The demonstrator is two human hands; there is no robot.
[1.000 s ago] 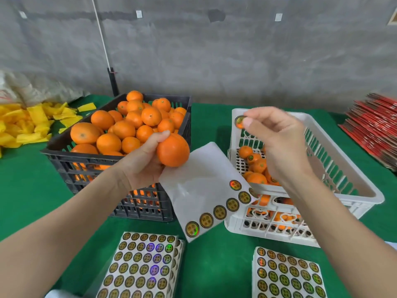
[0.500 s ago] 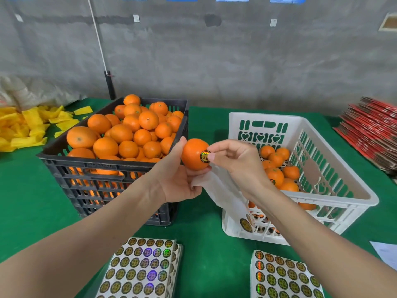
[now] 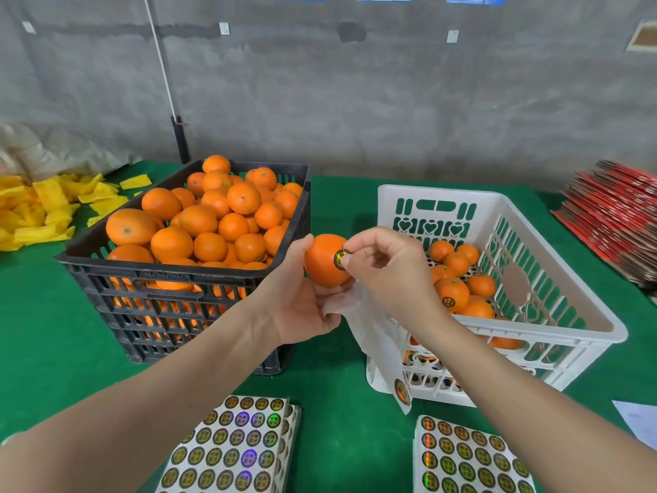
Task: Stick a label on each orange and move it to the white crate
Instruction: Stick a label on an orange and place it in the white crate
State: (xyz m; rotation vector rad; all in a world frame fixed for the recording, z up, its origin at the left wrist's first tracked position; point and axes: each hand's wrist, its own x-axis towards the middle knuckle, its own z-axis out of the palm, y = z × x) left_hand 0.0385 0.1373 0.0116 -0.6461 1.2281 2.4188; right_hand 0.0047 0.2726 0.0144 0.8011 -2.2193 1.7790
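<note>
**Q:** Where is the orange, and how does it look?

**A:** The orange [image 3: 325, 261] is held in the air at the centre of the view. It is round, smooth and bright, with a round black-and-gold label [image 3: 342, 259] on its right side.

**Q:** And the hands?

**A:** The left hand [image 3: 302, 307] cups the orange from seven o'clock and also grips a limp white backing sheet [image 3: 377, 336]. The right hand [image 3: 387, 272], fingers curled, pinches the label against the peel.

**Q:** What is around it?

**A:** A full black crate [image 3: 185, 275] is at nine o'clock and the white crate [image 3: 437, 193], part filled, is at three. Sticker sheets [image 3: 231, 446] lie at six.
</note>
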